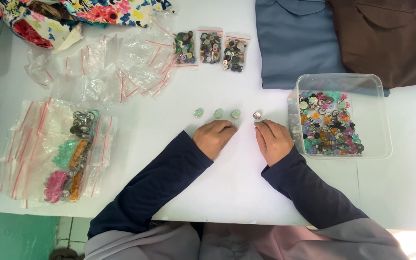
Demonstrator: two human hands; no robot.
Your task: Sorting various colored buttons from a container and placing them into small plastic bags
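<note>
Four small round buttons lie in a row on the white tabletop, and the row runs from left to right: three pale green round buttons and one silver metal round button. The left hand rests with curled fingers just below the green ones and holds nothing. The right hand lies flat, its fingertips touching or almost touching the silver one. The hands are apart. Beside the right hand stands a clear plastic box of mixed coloured buttons. Three small clear bags of dark buttons lie further up.

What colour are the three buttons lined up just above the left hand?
Pale green, the three buttons above the left hand; the head view shows them.
</note>
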